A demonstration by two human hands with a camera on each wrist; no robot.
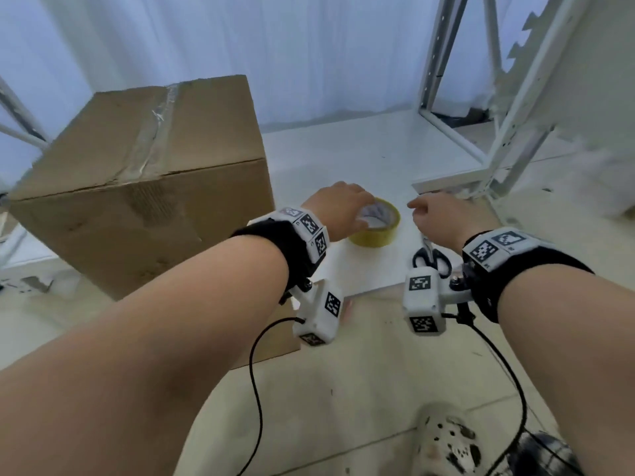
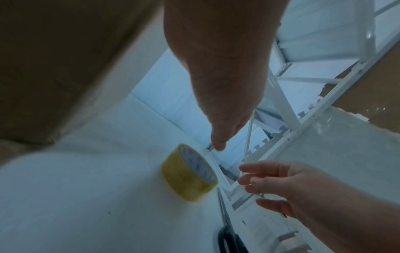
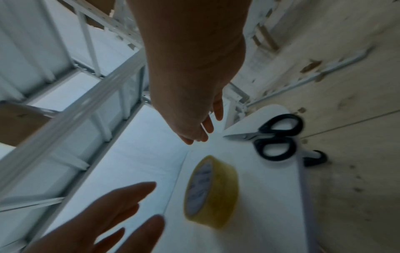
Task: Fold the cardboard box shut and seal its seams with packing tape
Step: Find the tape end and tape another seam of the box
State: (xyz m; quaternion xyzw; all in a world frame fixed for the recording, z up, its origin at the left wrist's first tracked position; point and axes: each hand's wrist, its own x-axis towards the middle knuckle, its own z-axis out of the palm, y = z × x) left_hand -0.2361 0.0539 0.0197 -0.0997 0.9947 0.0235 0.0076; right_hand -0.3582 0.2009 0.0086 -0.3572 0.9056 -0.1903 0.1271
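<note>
Cardboard box [image 1: 137, 187] stands upright at the left, flaps folded shut, 1 clear tape strip running front to back along its top seam. Just right of it, on a white board [image 1: 343, 159], a yellow tape roll [image 1: 376, 223] lies flat, hole upward. Left hand [image 1: 340, 209] hovers above the roll, fingers relaxed, gripping nothing. Right hand [image 1: 443, 218] hangs loose beside it, above black-handled scissors [image 1: 431, 257].

White curtains [image 1: 309, 46] hang across the far side, from ten to one o'clock, glowing with soft bluish daylight. A white metal shelving rack [image 1: 508, 97] stands at two o'clock. Pale beige floor tiles [image 1: 360, 389] run underfoot, scuffed and speckled.
</note>
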